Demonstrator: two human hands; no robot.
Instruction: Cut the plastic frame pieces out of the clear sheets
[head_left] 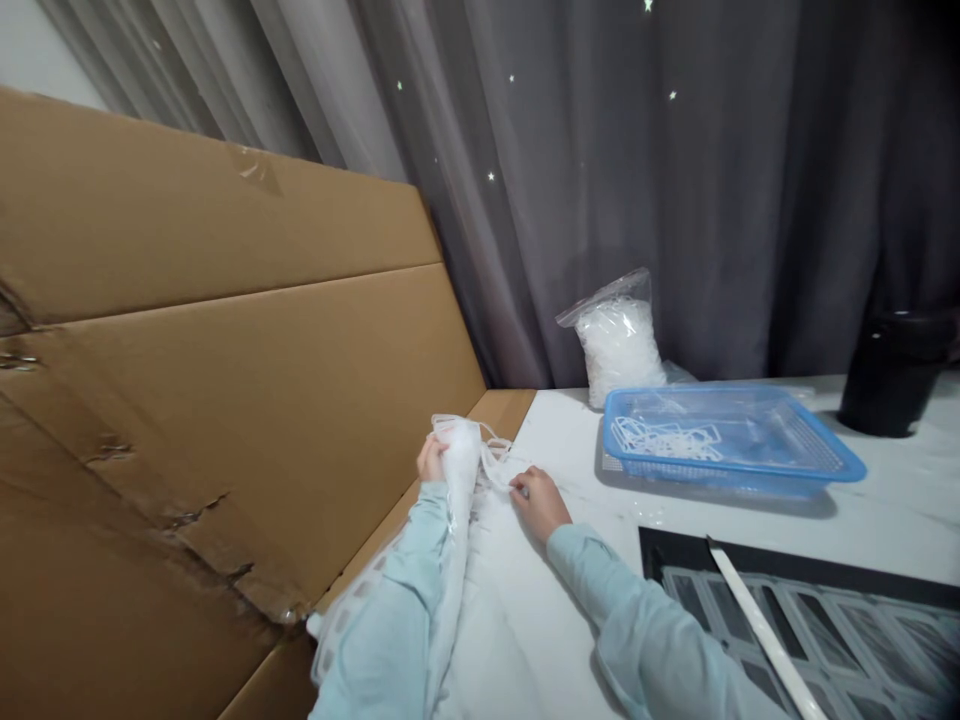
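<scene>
Bundle (pixel 463 455) between cardboard (pixel 247 370) and basket (pixel 750 472); loops (pixel 660 440) in basket; curtain (pixel 600 150) behind table (pixel 555 430)

White bag (pixel 461 455) is hiding part of the left hand (pixel 431 460); white loops (pixel 493 470) at the right hand (pixel 541 505) are blurring together. Blue basket (pixel 846 462) is covering a lower corner of the zip bag (pixel 619 345). Picture edges are cutting off the cardboard (pixel 225 390), black tray (pixel 806 566) and white strip (pixel 754 612).

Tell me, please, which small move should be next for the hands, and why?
Perhaps the right hand should draw the strands gently away from the bundle: they run between the bundle and this hand, while the left hand holds the bundle.
</scene>
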